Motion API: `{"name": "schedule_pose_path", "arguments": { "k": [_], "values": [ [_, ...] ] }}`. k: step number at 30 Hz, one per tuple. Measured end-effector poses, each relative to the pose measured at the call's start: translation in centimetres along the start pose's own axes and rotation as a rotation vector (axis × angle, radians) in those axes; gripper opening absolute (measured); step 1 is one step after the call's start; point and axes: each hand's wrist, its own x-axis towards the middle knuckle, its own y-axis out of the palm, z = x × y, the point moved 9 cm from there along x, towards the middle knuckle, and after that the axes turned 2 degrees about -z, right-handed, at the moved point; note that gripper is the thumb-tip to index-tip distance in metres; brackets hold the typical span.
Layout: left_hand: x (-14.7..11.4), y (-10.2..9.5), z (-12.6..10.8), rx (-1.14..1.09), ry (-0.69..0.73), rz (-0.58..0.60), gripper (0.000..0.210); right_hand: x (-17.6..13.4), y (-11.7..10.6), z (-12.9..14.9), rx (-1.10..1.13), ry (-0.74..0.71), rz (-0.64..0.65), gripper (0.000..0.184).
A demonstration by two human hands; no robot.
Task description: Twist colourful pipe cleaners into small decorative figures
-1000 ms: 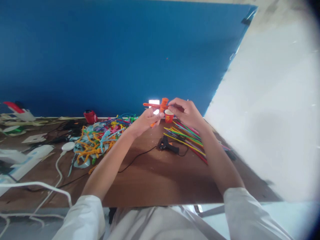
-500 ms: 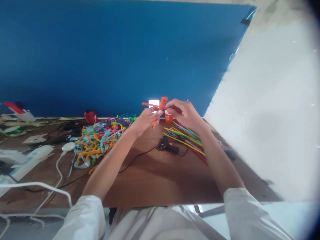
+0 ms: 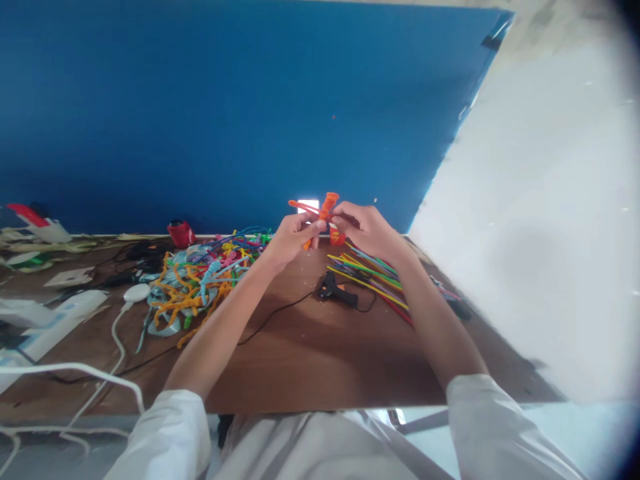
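Note:
Between my hands, above the back of the table, is an orange pipe-cleaner figure (image 3: 329, 204) with a coiled upper part and a folded loop reaching out to the left. My left hand (image 3: 296, 239) pinches its lower part between thumb and fingers; an orange end pokes out below. From the right, my right hand (image 3: 364, 227) has its thumb and fingertips closed at the side of the coil, on the orange pipe cleaner. A red paper cup (image 3: 337, 235) stands behind, partly covered by my right hand.
A black glue gun (image 3: 336, 291) lies mid-table, its cord running left. Loose coloured pipe cleaners (image 3: 373, 275) lie to the right. A tangled heap of bent pipe cleaners (image 3: 200, 287) spreads at left, near a white power strip (image 3: 60, 327). A blue panel (image 3: 250, 120) rises behind.
My right hand has moved slightly down and stays by the coil. The orange strand, nearly straight before, now shows as a loop tilted up to the left.

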Motion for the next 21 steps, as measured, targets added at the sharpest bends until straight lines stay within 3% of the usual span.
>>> {"name": "schedule_pose_path", "arguments": {
  "k": [8,21],
  "values": [
    [0.2,-0.2,0.5,0.004,0.000,0.003,0.042,-0.1,-0.3,-0.2,0.068,0.024,-0.031,0.025],
    [-0.2,0.0,-0.3,-0.059,0.003,0.008,0.041,-0.1,0.5,-2.0,0.403,0.191,-0.062,0.024]
  ]
}}
